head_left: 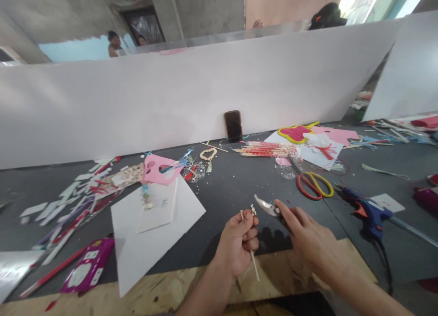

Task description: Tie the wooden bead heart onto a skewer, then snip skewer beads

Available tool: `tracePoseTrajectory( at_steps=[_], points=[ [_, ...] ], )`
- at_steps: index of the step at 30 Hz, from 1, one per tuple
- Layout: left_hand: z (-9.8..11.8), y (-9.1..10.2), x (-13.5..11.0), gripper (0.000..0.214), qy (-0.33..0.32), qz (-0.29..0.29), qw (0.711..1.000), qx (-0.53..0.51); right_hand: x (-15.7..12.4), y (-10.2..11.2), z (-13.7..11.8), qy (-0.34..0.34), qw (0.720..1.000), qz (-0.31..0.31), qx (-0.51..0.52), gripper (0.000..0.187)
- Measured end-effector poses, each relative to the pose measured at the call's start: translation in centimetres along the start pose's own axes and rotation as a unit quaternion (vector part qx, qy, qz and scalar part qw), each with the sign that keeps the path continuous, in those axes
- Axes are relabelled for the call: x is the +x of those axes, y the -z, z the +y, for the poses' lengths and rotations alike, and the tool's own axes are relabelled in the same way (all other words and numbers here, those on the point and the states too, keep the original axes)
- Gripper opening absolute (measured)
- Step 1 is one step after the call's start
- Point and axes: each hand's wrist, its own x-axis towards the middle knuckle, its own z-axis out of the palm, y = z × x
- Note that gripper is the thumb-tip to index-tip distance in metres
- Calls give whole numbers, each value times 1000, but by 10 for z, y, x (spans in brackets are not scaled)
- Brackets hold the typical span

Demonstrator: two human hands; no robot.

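Note:
My left hand [239, 245] is closed around a thin wooden stick [253, 263], whose lower end pokes out below my fist; small pale beads [253, 210] sit at its top. My right hand [308, 236] grips a pair of metal pliers [265, 205], their jaws pointing left and close to the beaded tip of the stick. Both hands hover over the dark table mat [226, 188], near the plywood edge [153, 291].
A white sheet [150, 229] lies to the left, with a pink cutout [159, 170] and scraps beyond. Scissors [315, 184], a blue glue gun [367, 211], a bundle of sticks [265, 149] and a phone [233, 125] leaning on the white partition [171, 101] surround the hands.

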Motion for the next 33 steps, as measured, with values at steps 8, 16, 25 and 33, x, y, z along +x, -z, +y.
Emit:
tracePoseTrajectory(
  at_steps=[8,16,25,33],
  points=[
    [6,2,5,35,-67,32,992,99,7,5,20,-62,994,17,92,56],
    [5,15,22,36,-83,84,975,186,-6,-23,21,-48,991,49,115,49],
    [16,19,17,34,-124,90,972,178,-10,-23,20,-71,985,7,156,42],
    [42,26,7,6,-166,59,664,727,-12,-29,27,-122,970,6,211,34]
  ],
)
